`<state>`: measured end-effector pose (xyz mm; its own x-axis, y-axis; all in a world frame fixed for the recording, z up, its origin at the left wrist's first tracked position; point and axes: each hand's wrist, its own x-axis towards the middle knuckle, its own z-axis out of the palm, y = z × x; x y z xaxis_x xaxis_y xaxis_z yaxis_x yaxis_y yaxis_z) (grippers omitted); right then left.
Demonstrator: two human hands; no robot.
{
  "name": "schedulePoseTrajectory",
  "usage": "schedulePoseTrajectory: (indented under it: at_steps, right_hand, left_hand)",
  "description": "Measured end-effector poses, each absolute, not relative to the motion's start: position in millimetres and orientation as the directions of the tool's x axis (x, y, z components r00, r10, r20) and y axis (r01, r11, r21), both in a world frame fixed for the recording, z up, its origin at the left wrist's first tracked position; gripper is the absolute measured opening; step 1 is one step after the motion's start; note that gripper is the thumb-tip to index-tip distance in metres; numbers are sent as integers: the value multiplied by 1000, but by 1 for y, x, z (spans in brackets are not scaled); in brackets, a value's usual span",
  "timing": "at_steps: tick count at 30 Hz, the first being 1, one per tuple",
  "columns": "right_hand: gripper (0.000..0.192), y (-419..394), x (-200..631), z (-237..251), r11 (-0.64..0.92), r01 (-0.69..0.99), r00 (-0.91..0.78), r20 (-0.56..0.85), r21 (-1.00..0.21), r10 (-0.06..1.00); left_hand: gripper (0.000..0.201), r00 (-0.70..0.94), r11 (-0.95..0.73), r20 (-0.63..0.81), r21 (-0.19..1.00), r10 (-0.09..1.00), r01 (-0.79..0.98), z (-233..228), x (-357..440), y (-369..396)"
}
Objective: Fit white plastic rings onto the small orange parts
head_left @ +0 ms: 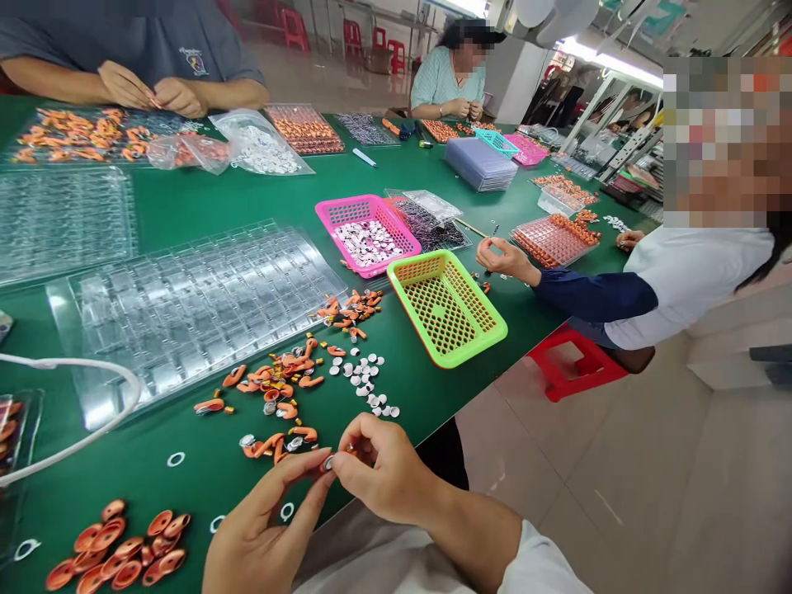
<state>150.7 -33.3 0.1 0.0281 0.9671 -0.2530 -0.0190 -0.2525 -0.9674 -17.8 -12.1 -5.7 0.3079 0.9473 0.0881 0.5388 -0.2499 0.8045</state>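
My left hand (263, 528) and my right hand (380, 466) meet at the near edge of the green table (260, 194), fingertips pinching a small silvery round piece with a bit of orange (327, 463) between them. Just beyond lie loose orange curved parts (278, 388) and small white discs (365, 381). A second heap of orange parts (120, 554) sits left of my left hand. A clear plastic compartment tray (191, 305) lies further back.
A green basket (446, 307) and a pink basket (366, 233) holding white discs stand mid-table. A person's hand (502, 258) works at the right beside a red stool (572, 363). Other people sit at the far side. A white cable (74, 363) curves at left.
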Motion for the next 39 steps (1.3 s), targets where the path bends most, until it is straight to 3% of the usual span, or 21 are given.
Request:
schedulePoseTrajectory:
  at_steps: [3, 7, 11, 17, 26, 33, 39]
  right_hand:
    - [11, -33, 150, 0, -241, 2, 50, -240, -971, 969]
    - [8, -35, 153, 6, -159, 160, 47, -153, -974, 987]
    - [8, -36, 160, 6, -110, 257, -8, -116, -960, 993]
    - [14, -30, 166, -1, -270, 121, -135, -285, -955, 949]
    - [16, -27, 168, -2, -344, 64, -163, -350, -937, 922]
    - [16, -24, 173, -3, -411, 49, -208, -412, -910, 887]
    - [17, -25, 171, -2, -373, 66, -204, -378, -926, 903]
  left_hand:
    - [22, 313, -260, 103, 816, 944, 517, -9, -19, -12]
    - [15, 309, -361, 234, 810, 922, 463, -4, -14, -12]
    - [11, 357, -378, 238, 835, 903, 399, 4, -7, -12]
    - [15, 340, -280, 152, 885, 928, 372, 1, -8, -14]
    - [15, 332, -196, 66, 906, 941, 376, -4, -10, -15]
    - [17, 348, -224, 96, 910, 932, 348, -5, -10, -15]
    - [18, 368, -279, 144, 897, 919, 344, -4, -11, -12]
